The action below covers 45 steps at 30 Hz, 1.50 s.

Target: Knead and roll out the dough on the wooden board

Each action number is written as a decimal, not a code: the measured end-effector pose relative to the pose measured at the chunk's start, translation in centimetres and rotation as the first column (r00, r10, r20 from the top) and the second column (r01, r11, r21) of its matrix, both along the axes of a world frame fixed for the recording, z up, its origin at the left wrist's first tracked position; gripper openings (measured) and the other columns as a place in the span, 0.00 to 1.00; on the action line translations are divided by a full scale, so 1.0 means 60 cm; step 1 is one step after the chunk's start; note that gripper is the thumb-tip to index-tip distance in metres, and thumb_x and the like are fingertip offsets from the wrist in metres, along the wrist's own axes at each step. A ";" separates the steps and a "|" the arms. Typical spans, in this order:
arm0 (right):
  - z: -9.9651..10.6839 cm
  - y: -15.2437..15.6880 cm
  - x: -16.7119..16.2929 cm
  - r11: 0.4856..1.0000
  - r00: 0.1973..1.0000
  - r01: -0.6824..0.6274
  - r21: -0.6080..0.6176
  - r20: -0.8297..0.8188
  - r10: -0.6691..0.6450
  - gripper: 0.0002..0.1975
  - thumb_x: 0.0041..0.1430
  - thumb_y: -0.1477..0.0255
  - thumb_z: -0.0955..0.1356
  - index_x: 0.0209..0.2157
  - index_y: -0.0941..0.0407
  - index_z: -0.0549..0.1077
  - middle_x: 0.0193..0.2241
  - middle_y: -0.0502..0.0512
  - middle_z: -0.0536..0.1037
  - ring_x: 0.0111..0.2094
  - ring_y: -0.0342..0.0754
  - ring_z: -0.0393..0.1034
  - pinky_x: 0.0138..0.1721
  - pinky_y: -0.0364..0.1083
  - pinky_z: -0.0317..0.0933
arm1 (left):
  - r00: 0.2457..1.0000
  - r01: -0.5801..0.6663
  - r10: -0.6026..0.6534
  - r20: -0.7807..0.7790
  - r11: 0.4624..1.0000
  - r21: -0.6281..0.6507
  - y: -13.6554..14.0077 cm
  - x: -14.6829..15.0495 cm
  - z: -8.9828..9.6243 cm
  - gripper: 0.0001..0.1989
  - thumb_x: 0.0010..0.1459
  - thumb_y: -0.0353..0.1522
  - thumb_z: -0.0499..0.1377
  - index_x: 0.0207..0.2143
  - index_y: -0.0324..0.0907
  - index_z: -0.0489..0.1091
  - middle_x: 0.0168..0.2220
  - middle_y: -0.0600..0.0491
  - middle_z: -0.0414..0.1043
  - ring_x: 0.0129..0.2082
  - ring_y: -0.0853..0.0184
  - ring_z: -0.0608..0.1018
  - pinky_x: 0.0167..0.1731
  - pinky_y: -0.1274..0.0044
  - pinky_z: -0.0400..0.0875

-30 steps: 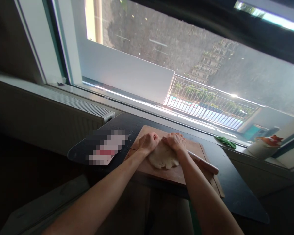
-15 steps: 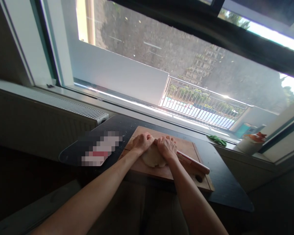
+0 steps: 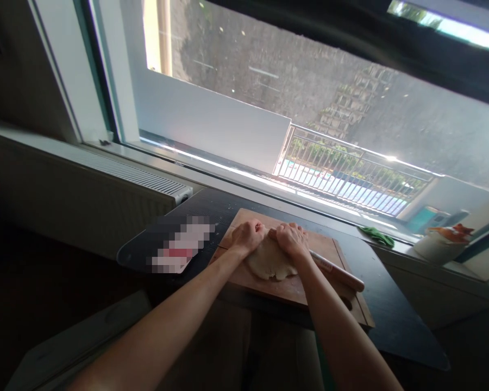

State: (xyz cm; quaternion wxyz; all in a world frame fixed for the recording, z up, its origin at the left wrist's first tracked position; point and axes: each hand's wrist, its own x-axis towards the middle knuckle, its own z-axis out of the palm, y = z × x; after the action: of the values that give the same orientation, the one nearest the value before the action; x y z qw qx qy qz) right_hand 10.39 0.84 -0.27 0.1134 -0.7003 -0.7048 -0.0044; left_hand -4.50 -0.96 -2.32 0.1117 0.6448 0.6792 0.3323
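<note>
A flat, pale round of dough (image 3: 271,263) with a ragged near edge lies on a wooden cutting board (image 3: 264,293). My left hand (image 3: 248,234) is closed at the dough's far left edge, its fingertips turned under and partly hidden. Beside it, my right hand (image 3: 293,238) presses down over a wooden rolling pin (image 3: 342,276), fingers curled around it. The pin slants across the dough; one end shows between my hands and the other sticks out to the right past my wrist.
The board rests on a dark table (image 3: 399,320) against a window sill. A blurred pinkish-white item (image 3: 179,252) lies left. On the sill are a green cloth (image 3: 377,236) and a white pot (image 3: 436,247). A radiator (image 3: 146,179) stands at left.
The view has shifted, so the whole scene sits a little farther right. More of the dough's near part shows, with the right hand and pin slightly farther from its near edge.
</note>
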 end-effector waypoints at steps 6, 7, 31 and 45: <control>-0.007 -0.046 -0.018 0.998 0.999 -0.022 0.061 0.026 0.020 0.23 0.64 0.64 0.51 0.42 0.55 0.74 0.46 0.61 0.70 0.48 0.56 0.60 0.49 0.53 0.52 | 1.000 -0.002 0.002 0.005 1.000 0.004 -0.009 -0.001 0.007 0.14 0.57 0.38 0.51 0.34 0.43 0.74 0.35 0.47 0.78 0.34 0.62 0.78 0.31 0.76 0.64; -0.006 -0.041 -0.017 0.998 1.000 -0.016 0.057 0.025 0.014 0.23 0.64 0.64 0.52 0.42 0.55 0.74 0.46 0.61 0.70 0.49 0.56 0.60 0.49 0.54 0.52 | 1.000 -0.004 0.004 0.002 1.000 0.006 -0.007 -0.001 0.005 0.14 0.57 0.38 0.51 0.34 0.43 0.74 0.35 0.47 0.78 0.35 0.61 0.78 0.31 0.76 0.65; 0.001 -0.005 -0.008 0.998 1.000 0.013 0.068 0.017 -0.015 0.23 0.64 0.64 0.52 0.42 0.55 0.75 0.46 0.61 0.71 0.49 0.56 0.61 0.49 0.54 0.52 | 1.000 0.026 -0.026 -0.013 0.999 0.031 0.008 -0.003 -0.010 0.15 0.58 0.38 0.48 0.37 0.45 0.73 0.37 0.49 0.78 0.38 0.62 0.78 0.34 0.77 0.65; 0.001 -0.013 -0.006 0.997 1.000 0.021 0.071 -0.010 -0.020 0.23 0.64 0.64 0.52 0.42 0.54 0.75 0.47 0.61 0.70 0.48 0.56 0.61 0.48 0.53 0.53 | 0.999 0.049 -0.048 -0.017 0.997 0.056 0.005 -0.003 -0.004 0.15 0.58 0.37 0.48 0.36 0.44 0.73 0.36 0.48 0.77 0.37 0.63 0.77 0.34 0.77 0.64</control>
State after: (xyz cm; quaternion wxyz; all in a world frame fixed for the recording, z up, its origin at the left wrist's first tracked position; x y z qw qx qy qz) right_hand 10.05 0.06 -0.20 0.1414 -0.7029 -0.6965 -0.0272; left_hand -4.69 -0.66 -2.59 0.0960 0.6668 0.6544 0.3434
